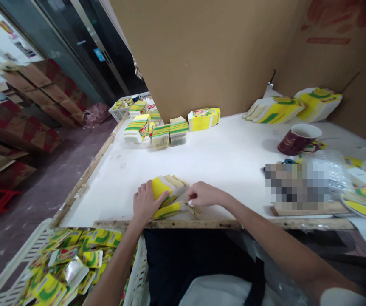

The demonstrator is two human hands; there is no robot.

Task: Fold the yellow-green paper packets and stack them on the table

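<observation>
Head view, white table [227, 157]: spans the middle of the scene, with a worn wooden strip along its near and left edges.
Cardboard panel [208, 55]: upright at the table's far side, meeting another brown face on the right.
Brown boxes [39, 89]: stacked on the floor, far left, with red markings.
White basket [44, 236]: near left, below the table's edge, filled with loose yellow-and-green packets [84, 259].
Flat cartons [275, 109]: two yellow piles at the far right, leaning towards the brown cardboard.
Carton stacks [172, 131]: yellow, green and white, grouped at the far left of the tabletop, with one more just right of them.
Yellow bundle [165, 187]: at the table's near edge, left of centre, between the two hands, its layers fanned at the right end.
Left hand [146, 199]: clasped over the bundle's left end, thumb on the near side, holding it on the table.
Right hand [206, 194]: fingers curled at the bundle's right end; cannot tell whether they pinch it.
Maroon mug [293, 142]: right side, nearer than the flat cartons.
</observation>
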